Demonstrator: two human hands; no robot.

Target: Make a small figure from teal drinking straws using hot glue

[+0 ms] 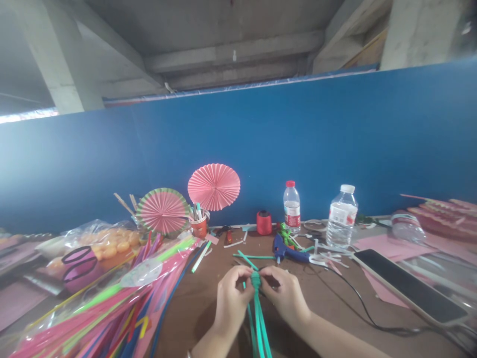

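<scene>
A green bundle of strips (256, 281) with a knotted or woven top stands out over the brown table, its loose strands hanging toward me. My left hand (233, 296) pinches the top from the left side, thumb and forefinger together. From the right, my right hand (283, 293) pinches the same knotted part. Just beyond the fingers, green strip ends point up and to the left. A blue glue gun (288, 250) lies past my right hand, beside a small green object (286, 233).
Plastic-wrapped colored strips (122, 298) cover the left side. Behind stand pink paper fans (214, 187), an orange cup (199, 227), a red spool (264, 223) and bottles (342, 219). A phone (408, 283) and black cable lie right, with pink paper (387, 246).
</scene>
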